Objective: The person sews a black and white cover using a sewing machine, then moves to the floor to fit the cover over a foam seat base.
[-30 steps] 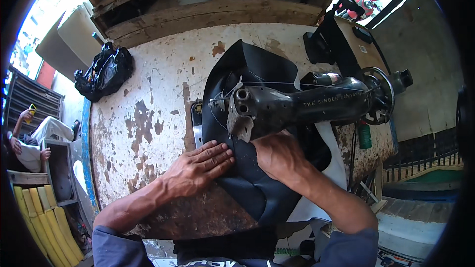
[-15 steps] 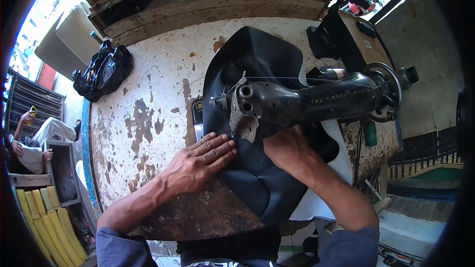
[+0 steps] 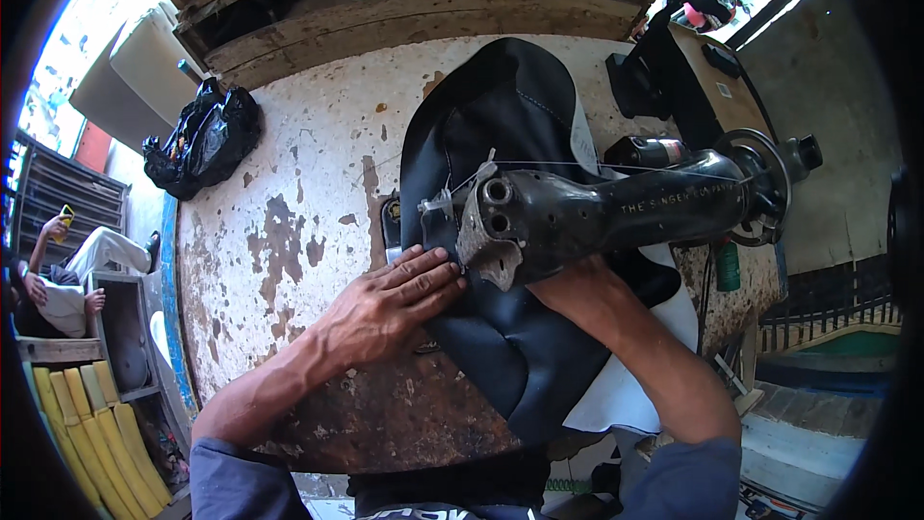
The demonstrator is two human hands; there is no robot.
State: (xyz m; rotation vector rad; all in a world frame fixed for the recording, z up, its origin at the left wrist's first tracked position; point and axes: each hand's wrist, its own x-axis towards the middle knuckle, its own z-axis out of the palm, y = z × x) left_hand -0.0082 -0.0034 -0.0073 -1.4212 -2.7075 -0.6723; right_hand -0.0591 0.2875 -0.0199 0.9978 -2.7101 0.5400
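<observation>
The worn, rust-patched table [image 3: 289, 202] fills the middle of the view. A black leather-like cover [image 3: 500, 116] with a white lining lies from centre out toward 12 o'clock, passing under the black sewing machine [image 3: 616, 217], whose arm points toward 3 o'clock. The left hand [image 3: 390, 303] lies flat, fingers [image 3: 428, 274] stretched together, pressing the cover's edge just at 9 o'clock of the needle end. The right hand [image 3: 577, 289] is mostly hidden beneath the machine; its grip cannot be told. A black bag [image 3: 202, 140] sits at 10 o'clock.
</observation>
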